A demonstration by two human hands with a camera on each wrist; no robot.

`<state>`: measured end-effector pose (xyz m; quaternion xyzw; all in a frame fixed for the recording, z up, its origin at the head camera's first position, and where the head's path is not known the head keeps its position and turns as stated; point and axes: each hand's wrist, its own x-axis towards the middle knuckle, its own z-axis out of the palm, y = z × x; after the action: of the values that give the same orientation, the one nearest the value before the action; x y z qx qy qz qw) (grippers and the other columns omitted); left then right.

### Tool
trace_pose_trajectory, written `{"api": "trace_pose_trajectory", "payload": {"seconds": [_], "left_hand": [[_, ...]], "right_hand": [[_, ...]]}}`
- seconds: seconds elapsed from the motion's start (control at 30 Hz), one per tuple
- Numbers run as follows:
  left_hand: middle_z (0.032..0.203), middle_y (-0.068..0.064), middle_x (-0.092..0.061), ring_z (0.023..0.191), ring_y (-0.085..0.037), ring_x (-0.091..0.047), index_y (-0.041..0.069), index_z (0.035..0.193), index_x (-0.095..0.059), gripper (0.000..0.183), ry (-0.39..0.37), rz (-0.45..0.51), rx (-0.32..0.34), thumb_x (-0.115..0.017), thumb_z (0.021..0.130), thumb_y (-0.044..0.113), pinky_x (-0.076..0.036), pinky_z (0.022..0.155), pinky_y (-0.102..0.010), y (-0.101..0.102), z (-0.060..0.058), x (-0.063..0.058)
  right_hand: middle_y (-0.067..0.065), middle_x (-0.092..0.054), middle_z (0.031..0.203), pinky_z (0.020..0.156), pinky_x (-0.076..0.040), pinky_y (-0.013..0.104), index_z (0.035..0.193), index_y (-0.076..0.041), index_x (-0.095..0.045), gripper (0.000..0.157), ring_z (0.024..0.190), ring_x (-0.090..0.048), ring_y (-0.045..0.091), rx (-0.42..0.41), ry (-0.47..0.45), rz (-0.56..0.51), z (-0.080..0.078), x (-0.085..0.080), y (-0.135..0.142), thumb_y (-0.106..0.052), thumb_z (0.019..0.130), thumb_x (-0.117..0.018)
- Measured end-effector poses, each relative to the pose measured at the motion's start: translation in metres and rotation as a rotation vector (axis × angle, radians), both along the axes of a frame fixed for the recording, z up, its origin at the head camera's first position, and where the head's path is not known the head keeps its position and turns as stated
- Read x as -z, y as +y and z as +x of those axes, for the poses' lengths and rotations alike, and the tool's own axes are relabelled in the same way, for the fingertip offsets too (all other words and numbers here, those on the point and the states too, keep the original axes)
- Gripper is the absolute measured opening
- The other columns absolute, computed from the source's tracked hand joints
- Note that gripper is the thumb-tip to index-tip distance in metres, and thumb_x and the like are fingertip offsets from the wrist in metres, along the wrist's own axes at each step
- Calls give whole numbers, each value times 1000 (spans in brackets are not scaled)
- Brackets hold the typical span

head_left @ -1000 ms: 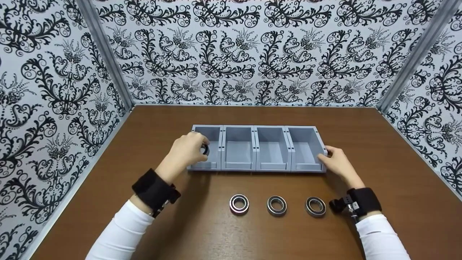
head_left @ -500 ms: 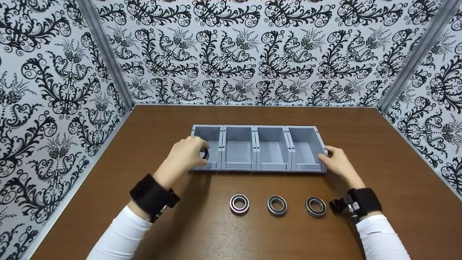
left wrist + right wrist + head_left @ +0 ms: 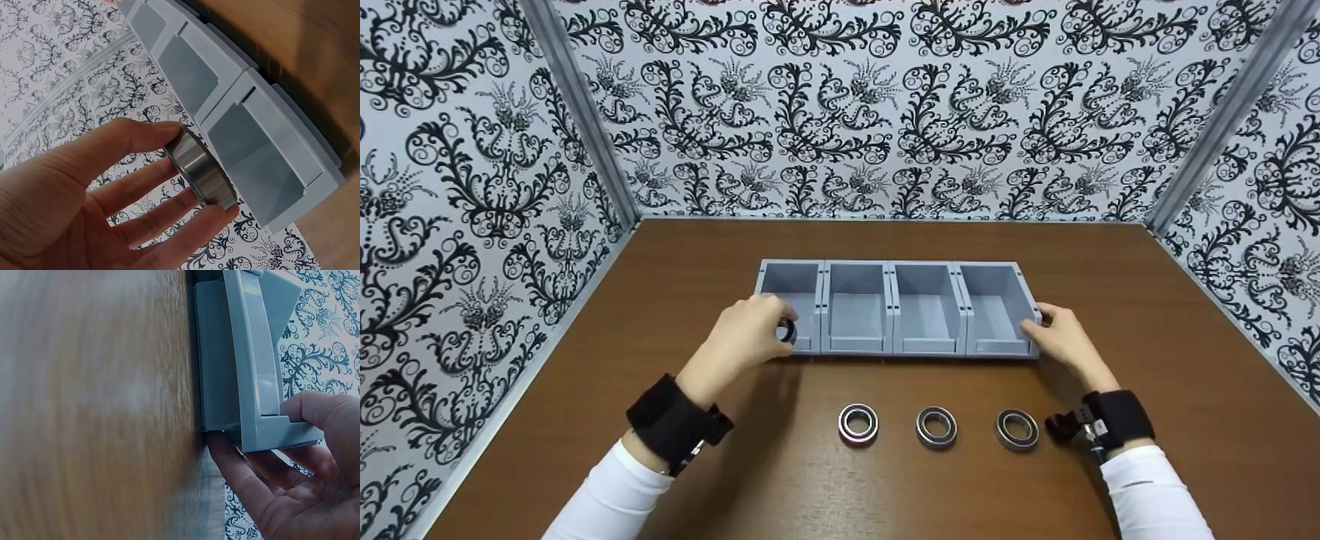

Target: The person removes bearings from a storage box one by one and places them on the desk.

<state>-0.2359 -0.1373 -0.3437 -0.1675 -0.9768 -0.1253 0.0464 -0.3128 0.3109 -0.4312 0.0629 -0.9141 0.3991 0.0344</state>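
My left hand (image 3: pixel 748 331) pinches a ball bearing (image 3: pixel 198 167) by its rim between thumb and fingers. The bearing is a steel ring with a smooth outer face, held close over the front of the leftmost compartment of a grey four-part bin row (image 3: pixel 855 346). In the left wrist view the bin's front (image 3: pixel 292 140) lies just beyond the bearing. My right hand (image 3: pixel 1063 335) grips the right end wall of the bins, thumb inside and fingers outside and below, as the right wrist view shows. The compartment floors that show hold nothing.
On the brown table (image 3: pixel 930 495) in front of the bins lie three more bearings in a row: a left one (image 3: pixel 858 437), a middle one (image 3: pixel 936 442) and a right one (image 3: pixel 1017 445). A patterned wall (image 3: pixel 885 112) stands behind the table.
My left hand has moved slightly toward me with the bearing, from over the left compartment to its front edge. My right hand and the bins have stayed nearly still.
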Motion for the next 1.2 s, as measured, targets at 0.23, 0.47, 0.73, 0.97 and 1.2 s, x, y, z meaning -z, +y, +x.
{"api": "trace_pose_trajectory", "payload": {"seconds": [0.23, 0.47, 0.73, 0.97, 1.2], "left_hand": [[103, -12, -72, 95, -33, -68, 9, 104, -76, 30, 0, 6, 7, -74, 74, 9, -57, 76, -50, 2, 5, 2], [106, -12, -73, 100, -33, -68, 8, 106, -76, 33, -10, 19, 8, -74, 73, 9, -57, 79, -51, 1, 10, 4], [104, -10, -73, 99, -32, -68, 11, 101, -77, 30, -13, 39, 18, -70, 72, 7, -56, 76, -50, 0, 14, 8], [100, -7, -72, 91, -28, -67, 13, 96, -77, 26, -34, 41, 16, -69, 72, 9, -54, 70, -45, -1, 18, 12], [95, -6, -70, 82, -22, -60, 14, 94, -77, 21, -60, 49, 4, -71, 73, 11, -48, 64, -38, -2, 22, 15]], "right_hand": [[31, -66, 115, 70, -45, 11, 126, 15, -58, 41, 85, -59, 8, 5, 30, 6, 0, 0, 0, -8, 92, -56], [32, -66, 114, 70, -45, 11, 125, 16, -58, 41, 84, -59, 8, 1, 35, 8, -1, 0, 0, -7, 92, -56], [33, -66, 115, 70, -46, 10, 126, 17, -57, 40, 83, -58, 4, -3, 19, -18, -1, 1, 0, -6, 93, -56], [35, -64, 118, 70, -46, 10, 128, 17, -55, 42, 84, -58, 2, -3, 4, -21, -1, 0, 0, -7, 94, -54], [36, -64, 119, 69, -47, 11, 129, 17, -55, 42, 84, -58, 3, -4, 5, -19, 0, 0, -1, -6, 94, -54]]}}
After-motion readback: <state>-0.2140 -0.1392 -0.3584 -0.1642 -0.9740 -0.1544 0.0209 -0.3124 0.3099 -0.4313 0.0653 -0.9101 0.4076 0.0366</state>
